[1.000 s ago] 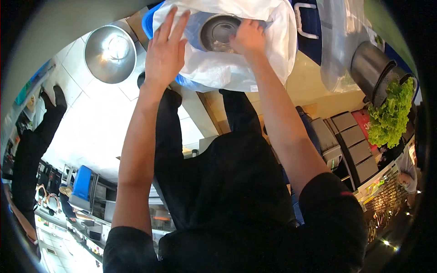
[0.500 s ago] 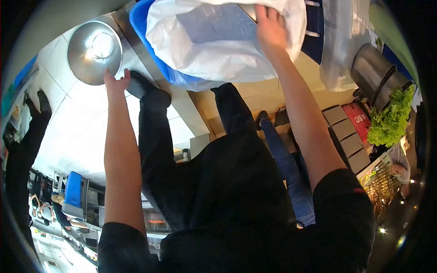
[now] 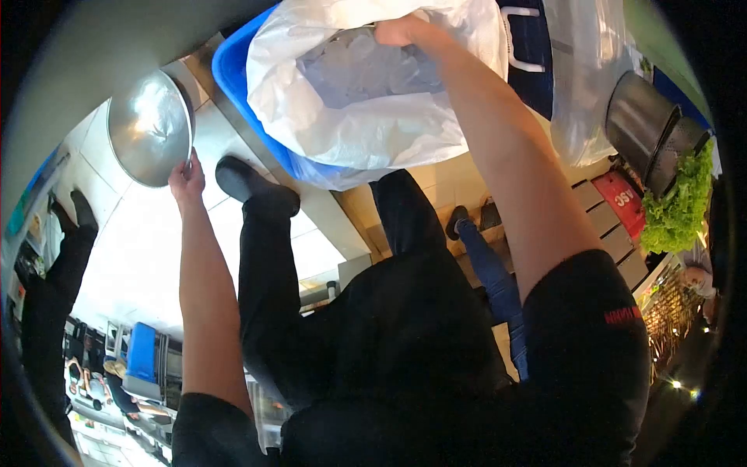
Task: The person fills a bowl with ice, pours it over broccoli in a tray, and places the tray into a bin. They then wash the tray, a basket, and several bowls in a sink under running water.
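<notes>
My left hand grips the rim of a round, shiny metal bowl, which is tilted and has its inside facing me. My right hand is closed at the far inner side of a white plastic bag; what its fingers hold is hidden. The bag lines a blue tub, and its edge folds out over the tub's side. Clear, pale pieces that look like ice lie inside the bag.
White floor tiles lie at the left. Nested metal pots, green lettuce and a red ASC-marked item are at the right. Another person's jeans leg shows beside my legs, and a dark trouser leg far left.
My left hand has gone from open fingers beside the bowl to gripping its rim, and the bowl is tilted more. My right hand has moved left inside the bag; the pale pieces now show.
</notes>
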A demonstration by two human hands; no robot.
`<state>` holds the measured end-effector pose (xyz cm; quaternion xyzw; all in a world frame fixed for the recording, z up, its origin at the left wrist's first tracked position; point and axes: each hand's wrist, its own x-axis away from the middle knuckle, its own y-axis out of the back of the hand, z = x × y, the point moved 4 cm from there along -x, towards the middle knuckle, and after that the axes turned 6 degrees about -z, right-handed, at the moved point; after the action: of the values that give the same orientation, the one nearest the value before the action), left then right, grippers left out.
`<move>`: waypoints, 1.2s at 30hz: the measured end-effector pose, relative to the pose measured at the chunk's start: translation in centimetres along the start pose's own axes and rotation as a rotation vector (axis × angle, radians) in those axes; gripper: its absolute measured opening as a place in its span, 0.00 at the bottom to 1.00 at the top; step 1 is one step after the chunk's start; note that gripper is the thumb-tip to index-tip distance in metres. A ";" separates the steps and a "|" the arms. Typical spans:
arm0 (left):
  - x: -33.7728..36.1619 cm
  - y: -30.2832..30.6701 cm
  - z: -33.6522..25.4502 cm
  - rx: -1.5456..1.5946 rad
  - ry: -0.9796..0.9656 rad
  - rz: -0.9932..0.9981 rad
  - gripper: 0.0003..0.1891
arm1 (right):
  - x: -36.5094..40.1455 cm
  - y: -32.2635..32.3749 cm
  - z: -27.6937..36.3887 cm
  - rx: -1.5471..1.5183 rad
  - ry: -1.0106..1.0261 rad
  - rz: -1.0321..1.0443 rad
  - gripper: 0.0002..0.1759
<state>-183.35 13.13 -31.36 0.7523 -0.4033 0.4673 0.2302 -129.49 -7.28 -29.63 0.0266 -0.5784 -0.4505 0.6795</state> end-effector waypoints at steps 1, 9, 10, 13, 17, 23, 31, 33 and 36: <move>2.5 0.8 -1.1 -0.006 -0.008 -0.008 0.16 | 3.0 1.6 3.0 -0.042 0.038 0.007 0.30; 26.1 4.4 -3.0 -0.287 0.128 0.347 0.10 | 4.6 -7.3 -0.4 -0.768 -0.155 0.024 0.32; 28.6 3.1 -0.9 -0.302 0.124 0.300 0.15 | 4.8 -8.3 -1.1 -0.934 -0.194 0.028 0.31; 34.9 -3.1 5.1 -0.407 -0.027 0.252 0.16 | 5.7 -8.2 -2.8 -1.104 -0.229 0.015 0.29; 33.1 -3.1 7.2 -0.524 -0.285 0.164 0.14 | 11.2 -1.7 -1.9 -1.276 -0.171 -0.015 0.27; 29.4 0.4 4.6 -0.726 -0.577 -0.058 0.12 | 16.3 2.2 -1.3 -1.409 -0.292 -0.122 0.32; 28.0 -0.6 4.7 -0.899 -0.713 0.186 0.17 | 17.5 5.6 8.7 -1.325 -0.180 -0.357 0.29; 29.7 -2.2 4.5 -0.889 -0.595 0.179 0.18 | 15.4 4.2 12.2 -0.918 -0.123 -0.347 0.31; 30.0 -2.6 4.7 -0.876 -0.467 0.186 0.19 | 15.3 4.5 18.2 -0.797 -0.023 -0.518 0.32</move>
<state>-171.61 -0.55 -6.76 0.6304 -0.6674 0.0921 0.3855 -142.80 -5.67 -9.45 -0.0976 -0.3423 -0.7922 0.4957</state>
